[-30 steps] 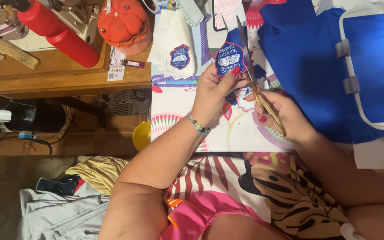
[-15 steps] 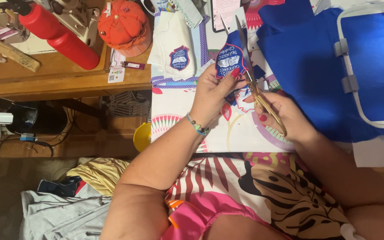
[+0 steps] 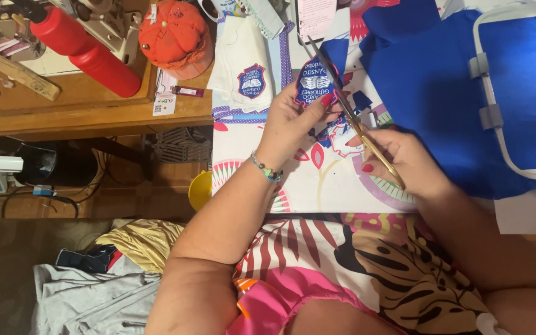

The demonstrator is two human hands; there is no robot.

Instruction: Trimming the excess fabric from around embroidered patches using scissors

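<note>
My left hand pinches a blue shield-shaped embroidered patch and holds it upright above the patterned tablecloth. My right hand grips gold-handled scissors; their blades reach up along the patch's right edge. Small blue fabric scraps lie just under the blades. Blue fabric spreads to the right, part of it clamped in a white embroidery hoop.
A folded white garment with a matching patch lies at the back. On the wooden bench to the left stand a red bottle and an orange pincushion. Clothes lie heaped on the floor.
The patch and scissors have shifted only slightly; both hands stay in nearly the same place along the patch's edge.
</note>
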